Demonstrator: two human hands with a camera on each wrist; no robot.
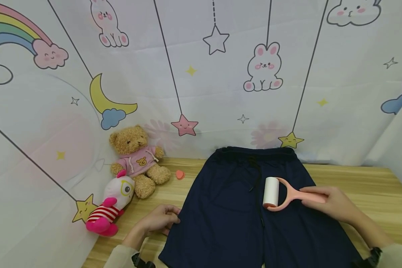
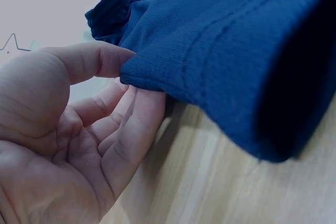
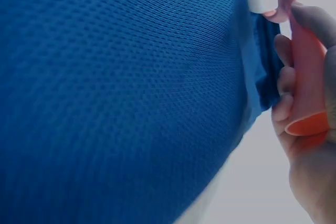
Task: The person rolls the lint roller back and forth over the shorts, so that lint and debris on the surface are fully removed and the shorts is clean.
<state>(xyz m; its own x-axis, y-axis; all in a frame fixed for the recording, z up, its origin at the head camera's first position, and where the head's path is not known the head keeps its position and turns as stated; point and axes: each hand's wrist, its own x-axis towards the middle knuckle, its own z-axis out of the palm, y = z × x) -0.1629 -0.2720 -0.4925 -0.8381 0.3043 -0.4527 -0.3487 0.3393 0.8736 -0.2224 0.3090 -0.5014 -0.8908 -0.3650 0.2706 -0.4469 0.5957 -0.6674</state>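
Dark navy shorts (image 1: pixel 227 208) lie spread on the wooden table, waistband toward the back wall, a black drawstring hanging down the front. At their left side edge my left hand (image 1: pixel 162 219) pinches the fabric between thumb and fingers; in the left wrist view the pinched edge (image 2: pixel 144 72) is lifted slightly off the wood. My right hand (image 1: pixel 335 204) grips the pink handle of a lint roller (image 1: pixel 289 195). Its white roll (image 1: pixel 271 190) is over the upper right part of the shorts. In the right wrist view the fingers wrap the handle (image 3: pixel 307 72).
A brown teddy bear (image 1: pixel 135 160) in a pink hoodie sits at the back left against the printed backdrop (image 1: pixel 221 93). A pink and white plush toy (image 1: pixel 110 204) leans in front of it. Close by lies a small orange-pink heart-shaped piece (image 1: pixel 179 174) on the table (image 1: pixel 358 186).
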